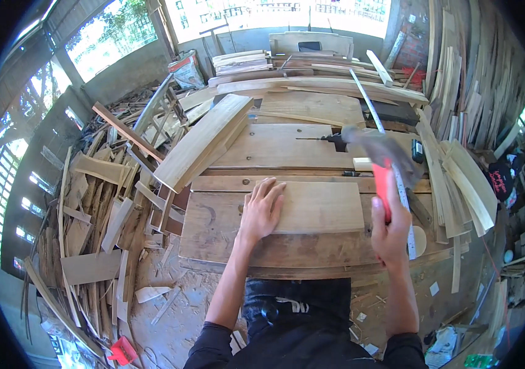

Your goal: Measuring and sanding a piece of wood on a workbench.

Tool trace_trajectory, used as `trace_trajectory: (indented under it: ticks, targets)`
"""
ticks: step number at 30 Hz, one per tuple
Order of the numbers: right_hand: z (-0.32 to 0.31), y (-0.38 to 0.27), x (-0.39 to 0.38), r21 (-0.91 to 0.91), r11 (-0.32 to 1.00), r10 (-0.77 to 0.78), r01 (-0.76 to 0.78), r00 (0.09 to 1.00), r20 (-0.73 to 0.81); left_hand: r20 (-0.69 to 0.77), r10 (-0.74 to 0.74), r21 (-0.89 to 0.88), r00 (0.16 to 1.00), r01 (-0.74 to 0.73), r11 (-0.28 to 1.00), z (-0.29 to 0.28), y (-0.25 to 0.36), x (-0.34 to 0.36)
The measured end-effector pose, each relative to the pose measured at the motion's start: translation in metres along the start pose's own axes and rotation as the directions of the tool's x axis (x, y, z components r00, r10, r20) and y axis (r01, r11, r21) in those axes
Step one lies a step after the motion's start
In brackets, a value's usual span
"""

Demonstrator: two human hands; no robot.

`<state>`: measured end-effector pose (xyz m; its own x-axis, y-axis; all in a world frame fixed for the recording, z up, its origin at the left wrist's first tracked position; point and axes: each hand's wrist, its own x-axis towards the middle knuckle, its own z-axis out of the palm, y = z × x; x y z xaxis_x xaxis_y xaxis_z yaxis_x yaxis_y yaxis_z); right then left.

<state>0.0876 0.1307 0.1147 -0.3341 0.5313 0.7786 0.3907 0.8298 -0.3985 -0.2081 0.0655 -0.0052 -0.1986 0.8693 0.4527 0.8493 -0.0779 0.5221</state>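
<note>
My left hand [263, 210] lies on the left end of a pale wooden board [321, 210], fingers stretched out and pressing flat. The board rests on a worn wooden workbench [213, 240] in front of me. My right hand [391, 232] is wrapped round the red handle of a hammer [383, 184], raised above the bench just right of the board. The hammer's head is smeared by motion. Beyond the board lies a dark tool with a long thin bit [330, 139], partly hidden by the hammer head. A long metal straightedge [368, 101] runs across the bench behind the hammer.
A long pale plank [206, 141] lies slanted at the bench's left. Scrap wood [99, 234] is heaped on the left floor. A small black device [418, 150] sits at the bench's right. Stacked boards [318, 83] lie behind, and planks [459, 80] lean at the right.
</note>
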Motion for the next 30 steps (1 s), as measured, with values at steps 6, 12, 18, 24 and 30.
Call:
trace_trajectory:
  ticks: [6,12,18,24,30]
  targets:
    - [-0.004,-0.005,-0.012,0.050,0.988,0.138,-0.146,0.980,0.142,0.006,-0.009,-0.006,1.000,0.009,1.000,-0.002,0.004,0.001]
    - [0.024,0.017,-0.055,0.018,0.948,0.265,-0.318,0.819,0.509,-0.016,0.004,0.001,1.000,-0.004,1.000,-0.002,0.001,0.003]
    - [0.007,-0.001,-0.029,0.000,0.953,0.271,-0.302,0.855,0.442,0.000,-0.021,-0.011,1.000,0.021,1.000,-0.005,0.004,0.002]
    - [-0.014,-0.016,-0.006,0.057,0.996,0.062,-0.062,0.998,0.009,0.004,-0.038,-0.007,0.999,0.038,0.999,-0.003,0.005,0.001]
    - [-0.011,-0.001,-0.044,-0.023,0.963,0.252,-0.269,0.864,0.437,0.001,-0.015,-0.009,1.000,0.015,1.000,-0.003,0.004,0.003]
